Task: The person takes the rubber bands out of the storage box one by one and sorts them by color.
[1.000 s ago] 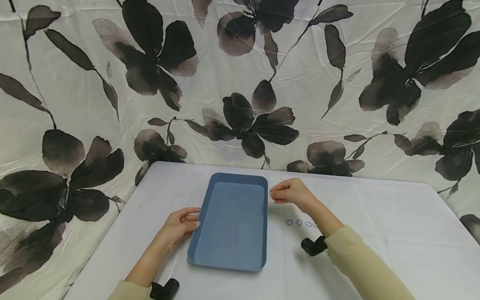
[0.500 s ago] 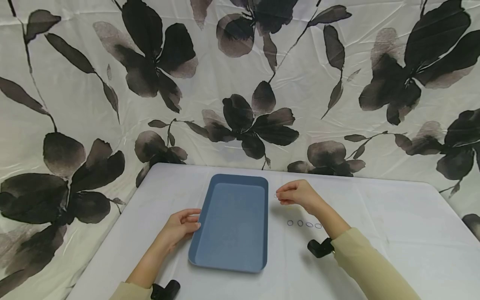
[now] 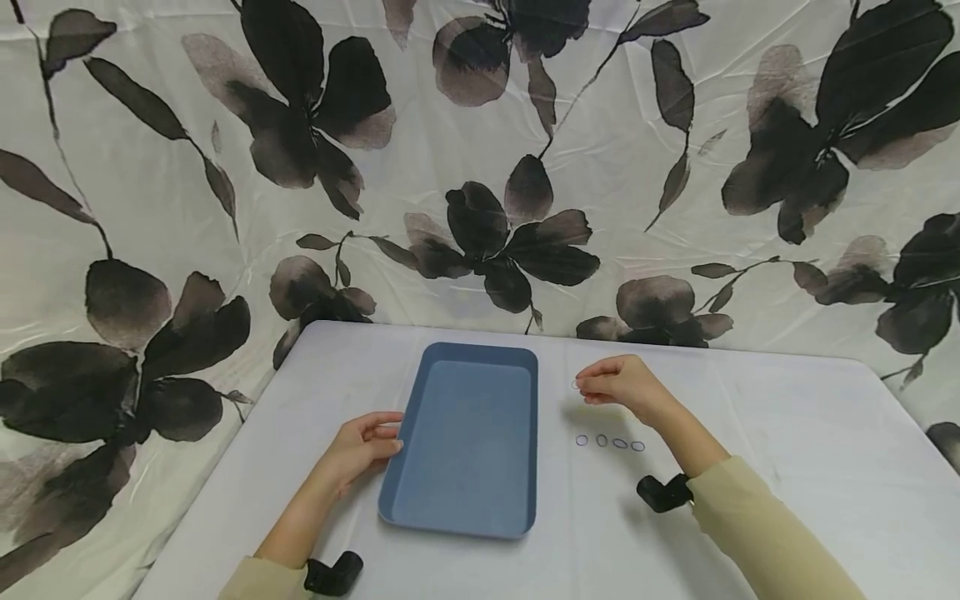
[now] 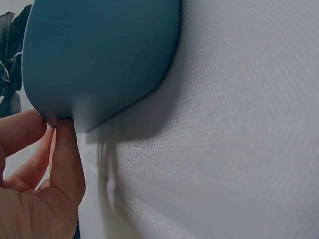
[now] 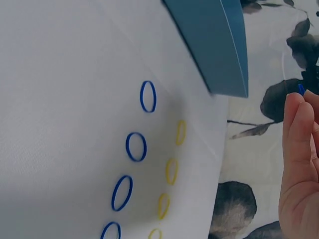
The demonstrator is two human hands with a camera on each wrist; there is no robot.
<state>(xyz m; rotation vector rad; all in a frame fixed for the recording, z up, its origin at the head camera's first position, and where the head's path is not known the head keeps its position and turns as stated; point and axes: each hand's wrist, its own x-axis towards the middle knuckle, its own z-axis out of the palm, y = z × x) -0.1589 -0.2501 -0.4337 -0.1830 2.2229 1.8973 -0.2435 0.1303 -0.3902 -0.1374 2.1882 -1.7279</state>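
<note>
A blue rectangular tray [image 3: 472, 450] lies on the white-covered table. My left hand [image 3: 356, 450] pinches its left rim, thumb [image 4: 22, 130] and fingers on either side in the left wrist view. Right of the tray, my right hand [image 3: 626, 387] is raised over the table. A small blue rubber band [image 5: 301, 89] pokes out between its thumb and fingertips, mostly hidden by them. Below that hand, several blue rubber bands [image 5: 141, 97] lie in a row. Beside them runs a row of several yellow rubber bands [image 5: 185, 132], clear in the right wrist view.
The white table [image 3: 787, 483] extends to both sides of the tray. Behind it hangs a white cloth [image 3: 420, 167] printed with dark flowers. Each wrist wears a black camera mount [image 3: 663, 493].
My right hand has moved to the right, away from the tray's right rim, with the blue rubber band in its fingertips. The left hand keeps its place on the tray.
</note>
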